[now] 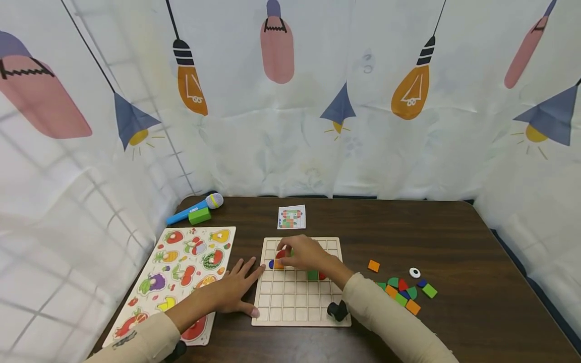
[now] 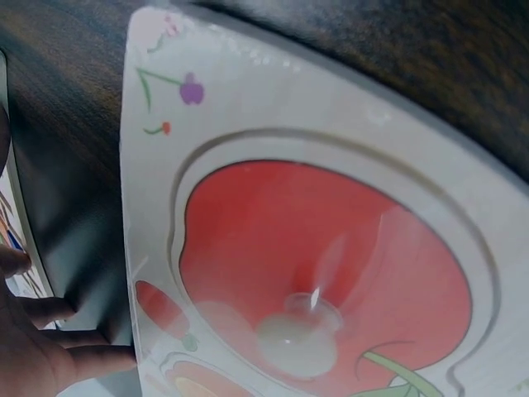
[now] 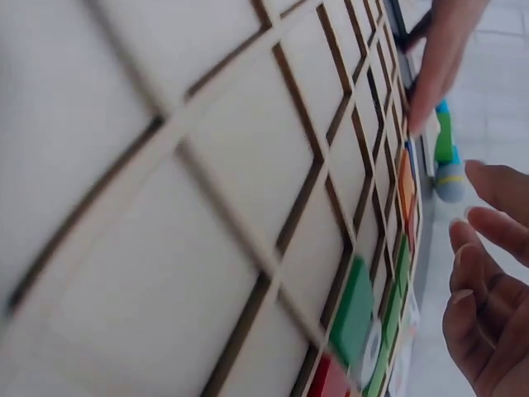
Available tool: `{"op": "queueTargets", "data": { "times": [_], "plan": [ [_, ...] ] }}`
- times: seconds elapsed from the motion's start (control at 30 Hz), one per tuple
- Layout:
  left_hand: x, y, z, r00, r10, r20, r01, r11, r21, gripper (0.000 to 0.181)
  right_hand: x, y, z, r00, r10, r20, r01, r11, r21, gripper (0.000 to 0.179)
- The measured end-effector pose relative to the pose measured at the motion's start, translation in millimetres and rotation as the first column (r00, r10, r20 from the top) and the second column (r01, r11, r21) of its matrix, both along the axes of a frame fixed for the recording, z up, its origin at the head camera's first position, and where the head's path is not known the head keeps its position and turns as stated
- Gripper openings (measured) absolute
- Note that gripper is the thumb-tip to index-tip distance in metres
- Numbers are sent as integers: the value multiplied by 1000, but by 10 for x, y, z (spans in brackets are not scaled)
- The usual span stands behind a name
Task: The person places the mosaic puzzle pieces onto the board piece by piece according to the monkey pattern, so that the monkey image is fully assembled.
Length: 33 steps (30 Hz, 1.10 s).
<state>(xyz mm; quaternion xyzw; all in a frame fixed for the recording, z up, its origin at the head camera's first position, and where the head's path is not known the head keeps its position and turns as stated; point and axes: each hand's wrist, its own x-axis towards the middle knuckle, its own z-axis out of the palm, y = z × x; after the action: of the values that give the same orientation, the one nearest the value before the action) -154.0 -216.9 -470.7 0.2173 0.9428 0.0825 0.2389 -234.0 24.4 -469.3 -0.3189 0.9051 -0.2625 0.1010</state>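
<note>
In the head view, my left hand [image 1: 236, 290] lies with spread fingers at the left side of a pale wooden grid board [image 1: 290, 307], its thumb touching the lower left edge. My right hand [image 1: 306, 252] is over the board's upper part, fingers loosely bent around a red piece [image 1: 281, 254] and an orange piece [image 1: 279, 264]. A blue piece [image 1: 271, 264] shows beside them. Nothing shows between the right fingertips [image 3: 464, 302] in the right wrist view. A green square [image 1: 312, 275] and a red piece [image 1: 322, 276] sit in cells farther right; my hand hides other cells.
Loose coloured pieces [image 1: 403, 292] and a white ring [image 1: 414, 273] lie on the right. A fruit puzzle board [image 1: 150, 292] lies left. A small pattern card [image 1: 291, 217] stands beyond the grid; a toy microphone [image 1: 195, 209] and green block [image 1: 199, 216] are back left.
</note>
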Motion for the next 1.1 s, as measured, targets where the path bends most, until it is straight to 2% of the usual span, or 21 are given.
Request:
{"op": "queueTargets", "data": {
  "times": [0.27, 0.4, 0.53, 0.7, 0.87, 1.1],
  "plan": [
    [-1, 18, -6, 1000, 16, 2, -16, 1000, -10, 111, -11, 461, 56, 999, 17, 33, -15, 997, -72, 26],
    [6, 14, 2, 1000, 11, 8, -11, 1000, 2, 111, -19, 788, 63, 999, 34, 21, -32, 995, -91, 22],
    [15, 8, 9, 1000, 12, 11, -12, 1000, 5, 110, 34, 1169, 102, 999, 5, 54, 0, 995, -95, 20],
    [13, -4, -2, 1000, 25, 13, -25, 1000, -1, 110, 164, 1668, 88, 995, -56, 85, 62, 995, -77, 20],
    [6, -6, -14, 1000, 21, 11, -21, 1000, 7, 109, 344, 2141, 40, 995, -67, 71, 72, 995, -64, 22],
    [-12, 3, -12, 1000, 12, 4, -12, 1000, 6, 108, 601, 2605, -30, 988, -123, 94, 127, 991, -35, 18]
  ]
}}
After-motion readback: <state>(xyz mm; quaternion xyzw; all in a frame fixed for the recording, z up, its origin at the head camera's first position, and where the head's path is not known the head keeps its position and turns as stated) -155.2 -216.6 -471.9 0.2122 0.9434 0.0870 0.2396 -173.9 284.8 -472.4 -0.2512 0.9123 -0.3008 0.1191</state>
